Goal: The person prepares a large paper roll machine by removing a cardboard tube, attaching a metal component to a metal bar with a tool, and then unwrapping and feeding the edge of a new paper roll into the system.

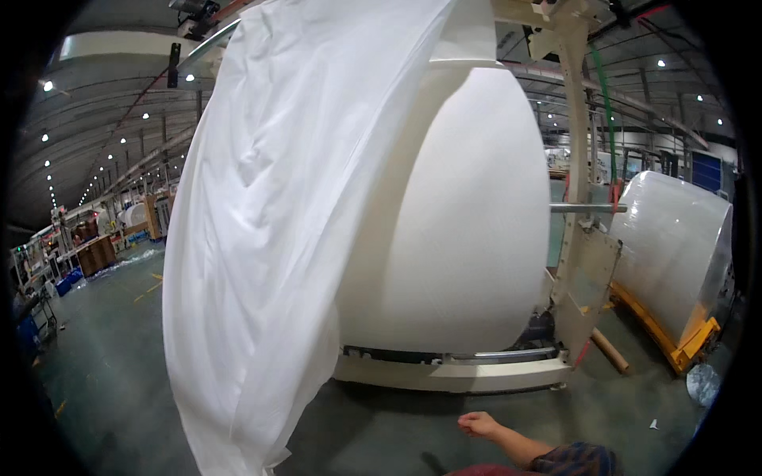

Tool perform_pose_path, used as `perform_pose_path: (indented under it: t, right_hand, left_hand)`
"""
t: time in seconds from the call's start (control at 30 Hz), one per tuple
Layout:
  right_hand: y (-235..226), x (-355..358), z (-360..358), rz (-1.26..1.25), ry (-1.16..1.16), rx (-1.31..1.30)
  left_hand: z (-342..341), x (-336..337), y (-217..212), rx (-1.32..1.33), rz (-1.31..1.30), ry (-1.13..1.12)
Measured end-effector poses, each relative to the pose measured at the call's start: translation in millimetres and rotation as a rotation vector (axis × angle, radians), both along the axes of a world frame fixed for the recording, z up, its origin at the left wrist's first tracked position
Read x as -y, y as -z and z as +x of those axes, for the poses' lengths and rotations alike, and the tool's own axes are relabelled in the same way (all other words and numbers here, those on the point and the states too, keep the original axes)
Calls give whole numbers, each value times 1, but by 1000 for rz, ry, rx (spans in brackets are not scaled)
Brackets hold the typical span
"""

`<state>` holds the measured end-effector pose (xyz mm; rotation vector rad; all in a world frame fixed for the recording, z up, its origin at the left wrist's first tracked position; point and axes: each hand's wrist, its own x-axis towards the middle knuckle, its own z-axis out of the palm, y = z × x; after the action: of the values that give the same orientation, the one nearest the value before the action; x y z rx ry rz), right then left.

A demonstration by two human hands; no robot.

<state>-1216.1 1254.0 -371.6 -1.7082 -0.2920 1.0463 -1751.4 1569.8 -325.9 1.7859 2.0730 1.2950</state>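
Observation:
A huge roll of white sheet material (468, 214) sits in a cream machine frame (468, 374). A wide loose white sheet (262, 206) hangs down in folds, covering the roll's left side and reaching the bottom of the view. My right hand (479, 424) is low in front of the frame's bottom beam, apart from both roll and sheet. Its fingers are curled closed, and nothing shows in them. My left hand is not visible; the hanging sheet covers much of that side.
A metal shaft (587, 208) sticks out from the frame's right side. Farther right, a plastic-wrapped white roll (675, 246) rests on a yellow pallet jack (683, 349). A cardboard tube (609, 351) lies on the green floor (119, 381). Brown boxes (97, 255) stand far left.

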Motion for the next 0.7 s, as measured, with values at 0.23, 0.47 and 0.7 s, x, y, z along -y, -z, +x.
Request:
perform_pose_path:
  t: [0.23,0.47,0.7]
  right_hand:
    - [8,119,-39,110,40,-140]
    - [78,327,-76,26,294,-291]
    - [82,435,-137,128,606,-339]
  left_hand:
    - [102,106,36,144,-95,260]
    - [123,189,65,514,-294,275]
    - [11,175,79,1254,-276,-38]
